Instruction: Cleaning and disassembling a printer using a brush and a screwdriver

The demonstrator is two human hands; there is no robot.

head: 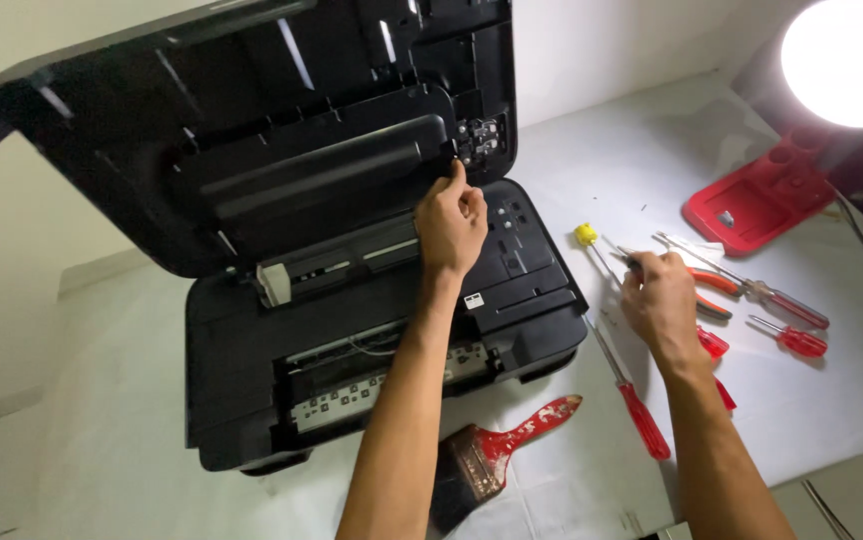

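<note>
A black printer (252, 400) lies on a white-covered table with its lid (202, 130) raised toward the wall. My left hand (452, 222) reaches inside, fingertips pressed against the right end of the lid's inner panel near a small metal hinge part (480, 138). My right hand (660, 300) hovers over the tools to the right of the printer, fingers closed around a thin dark tool (630, 262) beside a yellow-handled screwdriver (588, 238). What exactly the right hand grips is partly hidden.
Red-handled screwdrivers (642, 415) (797, 340), orange-handled pliers (717, 282) and a red-handled paintbrush (497, 455) lie on the white table (632, 170). A red desk lamp (772, 195) shines brightly at the far right. The table's near edge runs at the lower right.
</note>
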